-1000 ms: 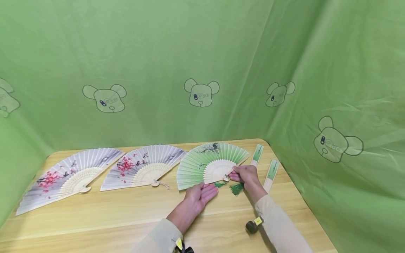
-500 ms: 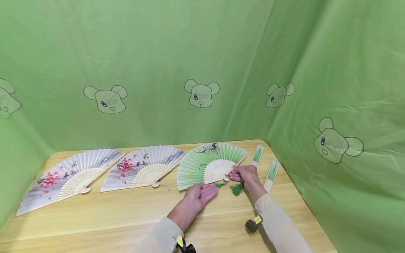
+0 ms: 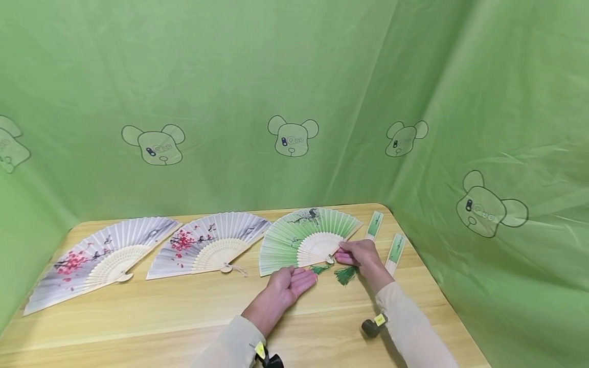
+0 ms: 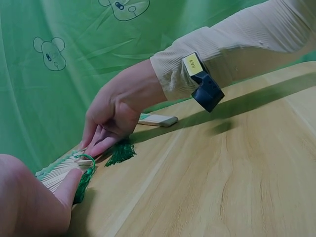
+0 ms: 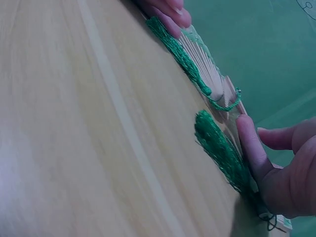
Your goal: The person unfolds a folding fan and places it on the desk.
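Note:
A green folding fan [image 3: 306, 225] with a dark bird-and-branch print lies spread on the wooden table in the head view. My left hand [image 3: 287, 286], palm up, holds its lower left edge; in the left wrist view the thumb [image 4: 69, 187] lies by the pale ribs [image 4: 55, 180]. At the opposite edge, my right hand [image 3: 361, 255] pinches the outer rib near the pivot. A green tassel [image 5: 180, 54] on a looped cord hangs from the pivot below the ribs. Beside the right thumb lies a second green tassel [image 5: 222, 150].
Two open grey-white fans with red blossoms, one at far left [image 3: 98, 253] and one in the middle [image 3: 209, 243], lie along the table's back. Two folded green fans [image 3: 375, 225] [image 3: 394, 251] lie at right. Green cloth walls [image 3: 221, 102] enclose the table [image 3: 152, 322].
The green fan's left edge has shifted very slightly right, and my right forearm has moved a little the same way. Both hands keep their places on the fan.

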Action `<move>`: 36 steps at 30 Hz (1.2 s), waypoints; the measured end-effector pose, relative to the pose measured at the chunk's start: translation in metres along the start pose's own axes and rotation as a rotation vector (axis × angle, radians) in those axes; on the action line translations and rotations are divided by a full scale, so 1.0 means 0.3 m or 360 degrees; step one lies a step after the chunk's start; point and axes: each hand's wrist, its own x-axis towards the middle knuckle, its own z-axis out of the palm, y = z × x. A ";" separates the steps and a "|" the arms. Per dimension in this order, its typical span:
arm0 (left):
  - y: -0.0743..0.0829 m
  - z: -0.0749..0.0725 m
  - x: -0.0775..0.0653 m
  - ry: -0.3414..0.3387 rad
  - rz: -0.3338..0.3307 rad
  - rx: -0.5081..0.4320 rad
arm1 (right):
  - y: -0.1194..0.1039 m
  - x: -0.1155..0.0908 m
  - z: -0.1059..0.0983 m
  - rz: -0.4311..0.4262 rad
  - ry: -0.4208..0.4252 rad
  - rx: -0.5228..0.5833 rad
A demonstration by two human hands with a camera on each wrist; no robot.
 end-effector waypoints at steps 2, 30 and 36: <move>-0.001 0.001 0.000 -0.0006 0.0001 0.0009 | -0.006 -0.004 -0.008 0.0000 -0.0025 -0.0022; -0.085 0.187 -0.011 -0.0037 0.0750 0.1484 | -0.146 -0.005 -0.167 -0.0371 0.0417 -0.0918; -0.119 0.235 0.020 -0.0073 0.0978 0.1826 | -0.160 0.018 -0.201 -0.0333 0.0465 -0.1009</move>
